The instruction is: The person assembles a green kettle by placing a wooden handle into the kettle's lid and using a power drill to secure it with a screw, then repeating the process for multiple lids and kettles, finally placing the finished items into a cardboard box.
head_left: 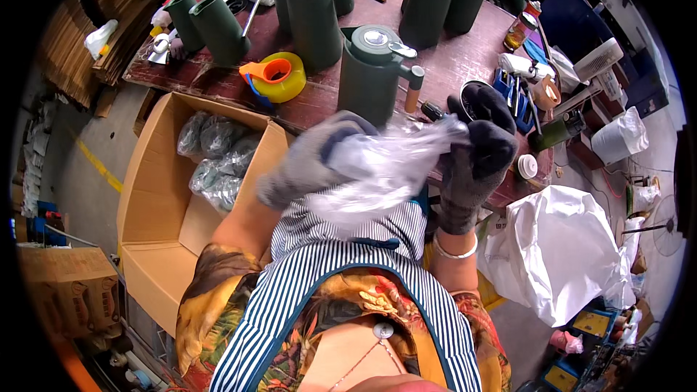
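Observation:
A clear plastic bag (377, 170), blurred by motion, is stretched between my two gloved hands in front of my striped apron. My left hand (319, 156), in a grey glove, holds the bag's left part; its fingertips are partly hidden by the film. Bunched plastic at the bag's upper right is pinched in my right hand (475, 156), whose glove has dark fingers. Just beyond the hands, a dark green jug (367, 76) with a lid and side handle stands upright on the dark red table (312, 94).
At left, an open cardboard box (149, 196) holds several plastic-wrapped items (221, 149). More green jugs (312, 22) stand farther back. A tape dispenser (279, 76) with yellow tape lies near the table's edge. On the right are a white lid (527, 166) and a large white sack (555, 247).

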The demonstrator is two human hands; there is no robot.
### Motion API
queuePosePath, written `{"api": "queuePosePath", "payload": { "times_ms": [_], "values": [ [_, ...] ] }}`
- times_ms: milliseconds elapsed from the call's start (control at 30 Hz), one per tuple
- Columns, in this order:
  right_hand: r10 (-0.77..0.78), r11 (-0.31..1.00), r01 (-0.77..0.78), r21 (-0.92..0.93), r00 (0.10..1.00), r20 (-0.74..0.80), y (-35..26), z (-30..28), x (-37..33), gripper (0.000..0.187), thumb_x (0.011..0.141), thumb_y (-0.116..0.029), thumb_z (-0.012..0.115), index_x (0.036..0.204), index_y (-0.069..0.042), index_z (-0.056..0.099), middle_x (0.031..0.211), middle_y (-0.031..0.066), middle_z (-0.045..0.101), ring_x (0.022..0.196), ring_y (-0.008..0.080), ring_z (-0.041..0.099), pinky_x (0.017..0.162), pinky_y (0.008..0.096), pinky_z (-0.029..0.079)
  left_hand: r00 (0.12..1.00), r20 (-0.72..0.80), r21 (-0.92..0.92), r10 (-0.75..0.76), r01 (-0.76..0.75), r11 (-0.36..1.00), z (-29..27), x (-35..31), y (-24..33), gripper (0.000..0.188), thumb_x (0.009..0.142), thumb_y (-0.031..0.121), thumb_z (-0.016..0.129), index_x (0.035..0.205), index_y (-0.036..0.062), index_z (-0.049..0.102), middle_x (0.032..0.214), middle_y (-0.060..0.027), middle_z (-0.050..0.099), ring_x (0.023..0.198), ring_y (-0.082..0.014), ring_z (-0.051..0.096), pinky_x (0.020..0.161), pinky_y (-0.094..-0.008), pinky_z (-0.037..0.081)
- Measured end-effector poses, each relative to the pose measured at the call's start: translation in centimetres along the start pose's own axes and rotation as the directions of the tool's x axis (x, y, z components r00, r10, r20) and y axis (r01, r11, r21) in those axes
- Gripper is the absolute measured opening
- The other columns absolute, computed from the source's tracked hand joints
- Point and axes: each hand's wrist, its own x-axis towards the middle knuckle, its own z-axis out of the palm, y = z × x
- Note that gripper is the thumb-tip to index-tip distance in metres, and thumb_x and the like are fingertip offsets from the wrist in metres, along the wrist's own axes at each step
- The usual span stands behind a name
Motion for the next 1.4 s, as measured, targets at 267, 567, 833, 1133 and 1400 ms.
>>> {"api": "queuePosePath", "payload": {
  "times_ms": [267, 567, 833, 1133, 1400],
  "values": [
    [0.519, 0.107, -0.888, 0.447, 0.433, 0.737, 1.1, -4.2, -5.5, 0.090, 0.089, -0.025, 0.075, 0.152, 0.012, 0.023, 0.065, 0.0023, 0.058, 0.053, 0.0058, 0.056, 0.047, 0.0169, 0.036, 0.908, 0.101, -0.975, 0.408, 0.009, 0.221, -7.8, -0.3, -3.3, 0.023, 0.099, 0.023, 0.061, 0.109, 0.0042, 0.053, 0.098, -0.0102, 0.063, 0.091, -0.0213, 0.065, 0.088, -0.0410, 0.053],
    [0.370, 0.911, -0.412, 0.023, 0.840, 0.396, 0.8, 3.7, 2.0, 0.114, 0.078, -0.070, 0.072, 0.154, 0.004, 0.030, 0.153, 0.0177, 0.043, 0.138, 0.0295, 0.046, 0.116, 0.0451, 0.034, 0.815, -0.558, -0.719, -0.155, -0.382, 0.580, -3.8, 5.1, -1.8, 0.032, 0.099, 0.033, 0.058, 0.116, 0.0067, 0.054, 0.085, -0.0009, 0.044, 0.075, -0.0156, 0.042, 0.075, -0.0281, 0.043],
    [0.657, 0.457, -0.691, 0.559, 0.687, 0.312, 5.2, 1.8, 0.5, 0.045, 0.102, -0.026, 0.054, 0.137, 0.003, 0.053, 0.134, 0.0165, 0.061, 0.121, 0.0234, 0.061, 0.104, 0.0388, 0.050, 0.853, -0.455, -0.801, -0.257, -0.266, 0.536, -3.7, -0.7, -9.9, 0.050, 0.106, 0.038, 0.046, 0.143, 0.0046, 0.047, 0.136, -0.0151, 0.057, 0.124, -0.0244, 0.056, 0.109, -0.0401, 0.044],
    [0.687, 0.429, -0.774, 0.466, 0.615, 0.388, 4.9, -1.5, -3.3, 0.048, 0.093, -0.038, 0.072, 0.122, -0.003, 0.058, 0.123, 0.0092, 0.063, 0.109, 0.0184, 0.062, 0.100, 0.0323, 0.049, 0.848, -0.432, -0.544, -0.307, 0.026, 0.838, -4.9, -1.6, -10.9, 0.048, 0.105, 0.036, 0.045, 0.143, 0.0068, 0.049, 0.139, -0.0122, 0.057, 0.126, -0.0267, 0.056, 0.111, -0.0422, 0.043],
    [0.676, 0.530, -0.781, 0.330, 0.624, 0.391, 3.6, -0.1, 0.5, 0.082, 0.088, -0.024, 0.076, 0.155, -0.004, 0.033, 0.136, 0.0185, 0.059, 0.129, 0.0221, 0.055, 0.107, 0.0393, 0.047, 0.940, -0.295, 0.863, 0.170, 0.187, 0.469, -11.7, 6.6, -7.4, 0.047, 0.104, 0.035, 0.044, 0.143, 0.0087, 0.051, 0.142, -0.0096, 0.057, 0.127, -0.0288, 0.056, 0.113, -0.0441, 0.041]
  ]
}}
